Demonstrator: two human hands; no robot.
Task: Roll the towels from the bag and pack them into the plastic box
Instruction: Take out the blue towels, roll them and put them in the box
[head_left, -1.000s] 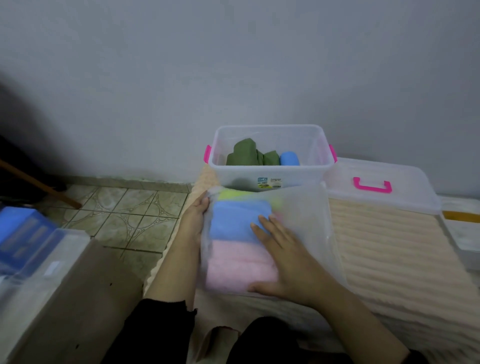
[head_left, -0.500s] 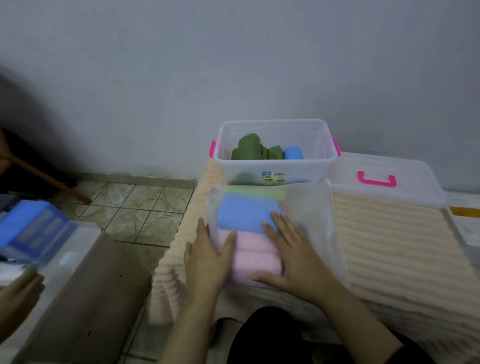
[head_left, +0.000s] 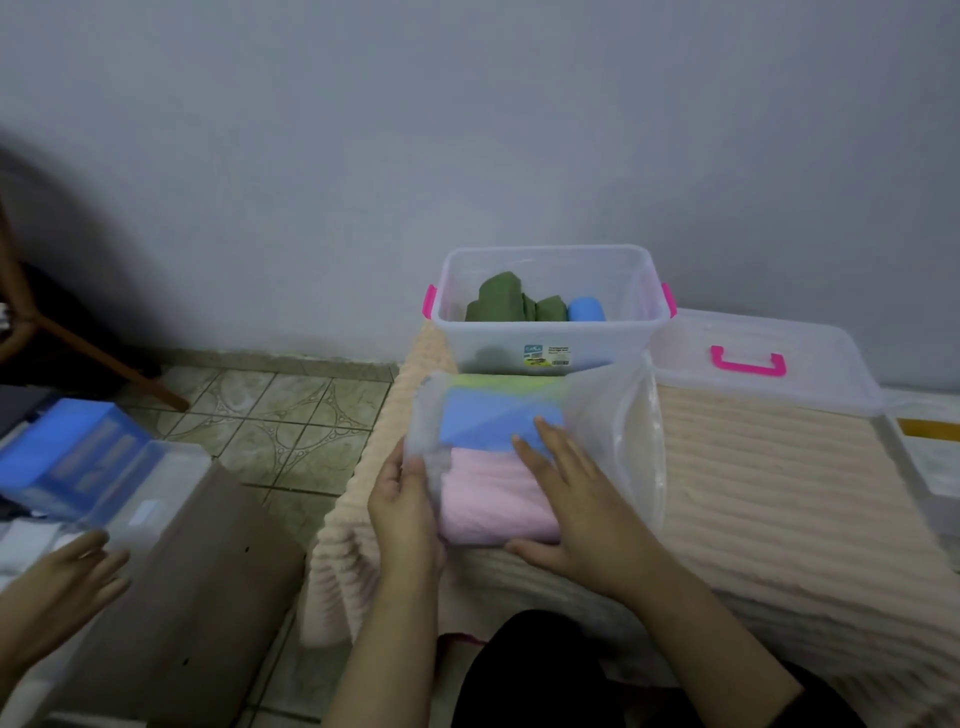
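A translucent plastic bag (head_left: 615, 431) lies on the cream ribbed mat in front of me. Inside it are folded towels: a blue one (head_left: 488, 426), a pink one (head_left: 488, 501) and a yellow-green one (head_left: 501, 382) at the far end. My left hand (head_left: 402, 501) pinches the bag's near-left edge. Fingers straight, my right hand (head_left: 569, 504) lies flat on top of the bag over the towels. Behind the bag stands the clear plastic box (head_left: 550, 340) with pink clips, holding dark green rolled towels (head_left: 511, 304) and a blue roll (head_left: 586, 310).
The box lid (head_left: 810, 371) with a pink handle lies to the right of the box. Another person's hand (head_left: 57, 587) hovers at lower left, over a brown carton (head_left: 197, 597). Beyond it sit a blue container (head_left: 67, 457) and tiled floor (head_left: 291, 415). A grey wall stands behind.
My left hand slid from the bag's left side to its near-left edge and took hold of the plastic. Another person's hand came into view at lower left. My right hand stayed on top.
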